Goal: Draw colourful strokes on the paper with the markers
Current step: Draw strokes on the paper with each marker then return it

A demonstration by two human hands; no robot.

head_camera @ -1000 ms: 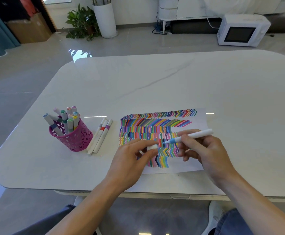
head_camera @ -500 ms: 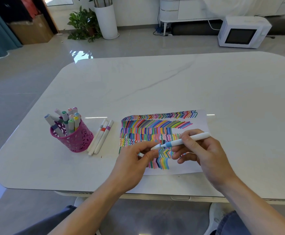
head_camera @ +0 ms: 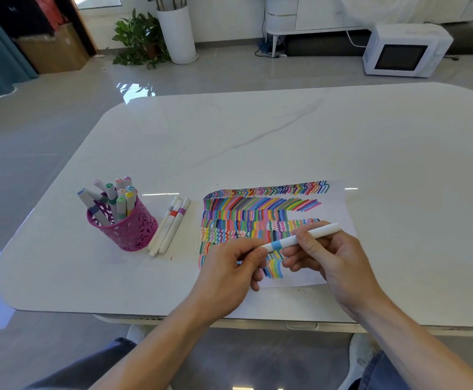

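Note:
The paper [head_camera: 338, 202] lies near the table's front edge, filled with rows of colourful strokes. My right hand [head_camera: 339, 260] grips a white marker [head_camera: 314, 233] with a light-blue band and holds it slanted just above the sheet. My left hand [head_camera: 229, 266] pinches the white cap at the marker's lower left end. The cap meets the barrel beside the blue band. The tip is hidden under the cap and my fingers. Both hands cover the lower rows of strokes.
A pink perforated cup [head_camera: 133, 230] with several markers stands left of the paper. Three white markers [head_camera: 170, 226] lie side by side between the cup and the sheet. The white marble table [head_camera: 286, 142] stretches beyond; a microwave [head_camera: 404, 52] sits on the floor.
The marker's blue tip was bare over the paper and the cap sat apart in my left hand. The hands came together and the cap now covers the tip.

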